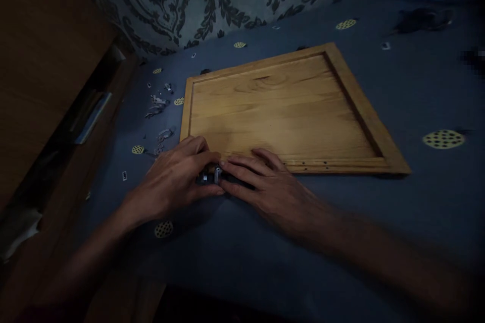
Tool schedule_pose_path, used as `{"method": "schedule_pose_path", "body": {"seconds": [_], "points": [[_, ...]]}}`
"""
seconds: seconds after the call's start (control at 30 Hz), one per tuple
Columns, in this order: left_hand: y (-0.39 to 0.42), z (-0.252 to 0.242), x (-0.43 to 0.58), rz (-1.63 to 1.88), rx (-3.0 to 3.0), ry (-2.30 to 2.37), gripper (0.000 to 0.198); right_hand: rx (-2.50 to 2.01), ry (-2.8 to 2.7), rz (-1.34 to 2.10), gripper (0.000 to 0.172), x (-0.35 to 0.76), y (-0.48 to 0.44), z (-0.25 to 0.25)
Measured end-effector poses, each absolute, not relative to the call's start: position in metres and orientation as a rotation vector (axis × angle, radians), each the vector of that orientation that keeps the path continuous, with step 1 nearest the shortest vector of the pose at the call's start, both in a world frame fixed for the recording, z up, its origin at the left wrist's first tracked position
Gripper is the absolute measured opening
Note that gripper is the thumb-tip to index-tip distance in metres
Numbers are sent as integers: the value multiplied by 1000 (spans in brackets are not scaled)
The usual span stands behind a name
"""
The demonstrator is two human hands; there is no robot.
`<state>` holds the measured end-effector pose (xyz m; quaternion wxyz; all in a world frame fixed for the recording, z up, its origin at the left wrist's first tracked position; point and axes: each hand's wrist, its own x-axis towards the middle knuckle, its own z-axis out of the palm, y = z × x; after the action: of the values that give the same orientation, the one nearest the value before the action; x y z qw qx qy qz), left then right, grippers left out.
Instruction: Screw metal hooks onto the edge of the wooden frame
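If I oversteer, my spread right hand (278, 191) could dislodge the small silvery metal fitting (217, 173) between my left hand's (170, 174) fingertips, whose grip I can't tell.

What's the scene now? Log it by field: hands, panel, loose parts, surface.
Left hand: left hand, thumb and fingers around a small metal piece; grip unclear
Right hand: right hand, fingertips close by the piece
Panel: framed wooden panel, lying flat, dark marks along near edge
Loose parts: metal parts, left of panel
Surface: blue covering, yellow prints
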<state>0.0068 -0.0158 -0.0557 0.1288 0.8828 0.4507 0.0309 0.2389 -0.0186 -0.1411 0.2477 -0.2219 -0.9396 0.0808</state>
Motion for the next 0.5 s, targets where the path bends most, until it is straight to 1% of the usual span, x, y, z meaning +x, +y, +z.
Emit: {"method": "schedule_pose_path", "body": {"seconds": [0.33, 0.4, 0.47, 0.5], "points": [[-10, -59, 4, 137, 2464, 1339, 37, -598, -2560, 225, 41, 240, -18, -139], [-10, -50, 2, 286, 2418, 1315, 38, -599, -2550, 238, 41, 239, -18, -140], [-13, -37, 4, 610, 2290, 1288, 34, -596, -2534, 256, 42, 239, -18, -141], [-14, -29, 8, 802, 2198, 1254, 27, -598, -2531, 267, 43, 239, -19, -142]]}}
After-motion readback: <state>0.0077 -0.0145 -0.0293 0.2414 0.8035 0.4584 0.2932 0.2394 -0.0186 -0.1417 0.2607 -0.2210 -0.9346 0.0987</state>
